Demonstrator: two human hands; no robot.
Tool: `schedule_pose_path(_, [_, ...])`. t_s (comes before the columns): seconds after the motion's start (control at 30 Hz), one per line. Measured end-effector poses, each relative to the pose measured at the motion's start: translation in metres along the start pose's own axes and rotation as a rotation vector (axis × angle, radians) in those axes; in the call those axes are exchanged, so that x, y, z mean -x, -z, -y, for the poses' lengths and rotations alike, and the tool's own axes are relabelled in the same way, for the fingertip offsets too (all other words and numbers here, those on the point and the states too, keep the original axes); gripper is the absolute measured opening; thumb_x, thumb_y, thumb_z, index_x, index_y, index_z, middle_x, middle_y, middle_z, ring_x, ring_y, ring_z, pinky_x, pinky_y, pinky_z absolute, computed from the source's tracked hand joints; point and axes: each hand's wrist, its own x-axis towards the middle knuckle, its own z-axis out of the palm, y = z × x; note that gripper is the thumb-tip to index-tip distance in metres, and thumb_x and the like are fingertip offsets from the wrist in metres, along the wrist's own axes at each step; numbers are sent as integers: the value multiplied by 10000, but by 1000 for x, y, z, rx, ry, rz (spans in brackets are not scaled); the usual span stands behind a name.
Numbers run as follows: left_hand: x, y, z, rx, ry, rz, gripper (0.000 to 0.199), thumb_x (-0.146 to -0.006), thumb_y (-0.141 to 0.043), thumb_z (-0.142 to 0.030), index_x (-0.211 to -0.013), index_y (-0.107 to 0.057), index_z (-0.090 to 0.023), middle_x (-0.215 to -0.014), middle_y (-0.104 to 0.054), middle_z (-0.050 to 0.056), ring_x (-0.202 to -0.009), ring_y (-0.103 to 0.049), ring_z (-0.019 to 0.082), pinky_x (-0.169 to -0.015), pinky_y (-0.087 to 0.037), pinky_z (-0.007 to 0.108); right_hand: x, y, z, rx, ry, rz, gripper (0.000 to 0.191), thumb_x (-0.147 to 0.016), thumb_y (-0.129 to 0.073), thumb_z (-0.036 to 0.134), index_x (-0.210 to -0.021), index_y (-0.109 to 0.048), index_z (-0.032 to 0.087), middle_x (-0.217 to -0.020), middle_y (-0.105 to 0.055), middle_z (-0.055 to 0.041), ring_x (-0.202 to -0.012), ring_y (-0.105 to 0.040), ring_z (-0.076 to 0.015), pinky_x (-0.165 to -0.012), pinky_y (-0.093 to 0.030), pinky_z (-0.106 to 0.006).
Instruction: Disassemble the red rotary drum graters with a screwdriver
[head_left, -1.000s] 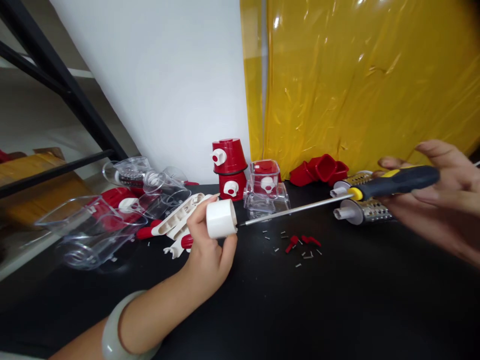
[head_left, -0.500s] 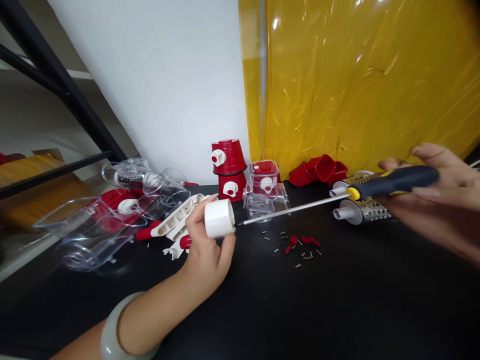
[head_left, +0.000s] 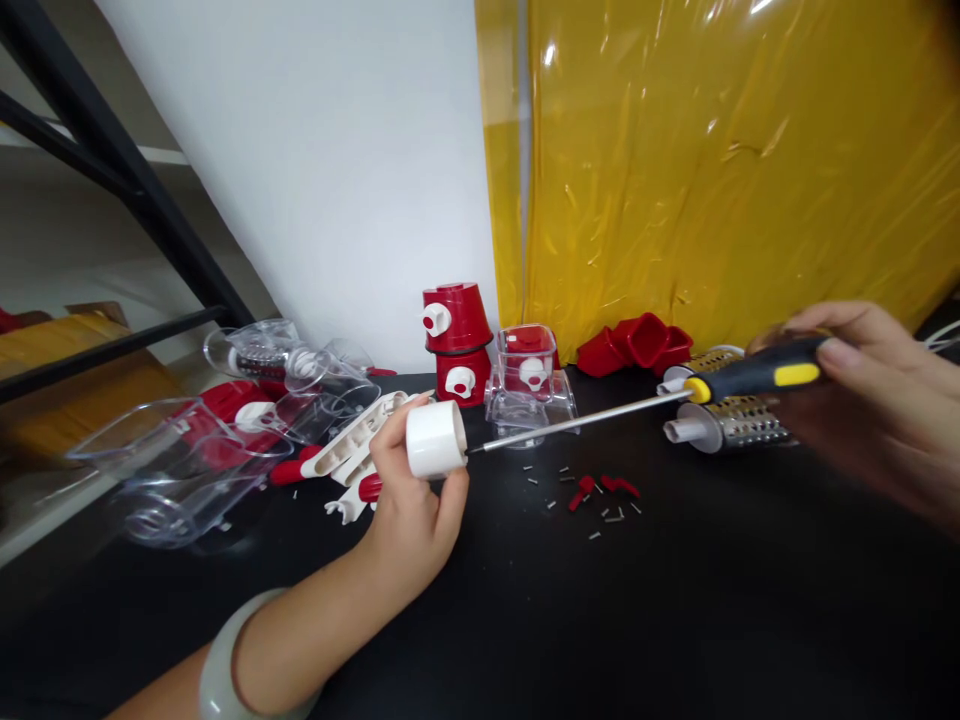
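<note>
My left hand (head_left: 412, 500) grips a white round plastic cup (head_left: 436, 440) between thumb and fingers, its open end turned to the right. My right hand (head_left: 870, 380) is closed on the dark handle of a screwdriver (head_left: 757, 374) with yellow parts. Its long metal shaft points left, and the tip is at the lower right rim of the white cup. Whether a screw sits at the tip is too small to tell. Below the shaft, small screws (head_left: 595, 535) and red plastic bits (head_left: 620, 486) lie scattered on the black table (head_left: 525, 620).
Clear plastic housings (head_left: 180, 500) and white handles (head_left: 360, 432) lie at the left. Stacked red bases (head_left: 456, 318) and a clear hopper (head_left: 529, 385) stand at the back. Red parts (head_left: 645, 340) and metal grater drums (head_left: 750, 422) are on the right.
My right hand has shifted and turned on the screwdriver's handle, and a yellow patch now faces the camera. My left hand and the white cup have barely moved.
</note>
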Motion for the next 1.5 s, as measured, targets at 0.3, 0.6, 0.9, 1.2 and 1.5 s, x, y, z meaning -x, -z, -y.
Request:
schedule_pose_path(0.3, [-2, 1, -5, -70, -38, 1, 746, -834, -611, -97, -1486, -262, -195, -1322, -479, 171, -1241, -573, 279, -1048, -492, 456, 4, -2, -2, -290, -122, 101, 341, -702, -721, 547, -935, -747, 300, -957, -734, -61, -864, -696, -268, -713, -607, -388])
schedule_pose_path(0.6, [-5, 1, -8, -79, -91, -13, 767, -828, -613, -83, -1498, -262, -208, -1309, -475, 156, -1230, -569, 278, -1031, -492, 442, 3, -3, 4, -134, -126, -42, 436, -497, -931, 429, -859, -708, 328, -848, -692, 8, -638, -622, -141, -483, -517, -203])
schedule_pose_path(0.9, [-1, 0, -2, -77, -33, -12, 772, -826, -623, -76, -1490, -254, -213, -1331, -475, 164, -1218, -579, 276, -1031, -491, 444, 2, 0, 0, -132, -64, 173, 483, -746, -638, 703, -923, -777, 276, -914, -779, -103, -851, -737, -312, -725, -622, -434])
schedule_pose_path(1.2, [-2, 0, -5, -75, -47, -6, 764, -831, -609, -85, -1498, -261, -216, -1340, -455, 162, -1259, -555, 272, -1063, -478, 449, 1, 0, 4, -81, -107, 4, 453, -449, -939, 442, -820, -711, 321, -834, -709, 6, -650, -663, -153, -483, -537, -203])
schedule_pose_path(1.5, [0, 1, -2, -24, 3, 4, 776, -819, -637, -88, -1479, -247, -213, -1336, -487, 177, -1200, -598, 277, -1050, -487, 490, 2, 0, 1, -22, -82, 144, 501, -769, -580, 720, -946, -751, 284, -711, -718, -77, -580, -651, -258, -490, -539, -390])
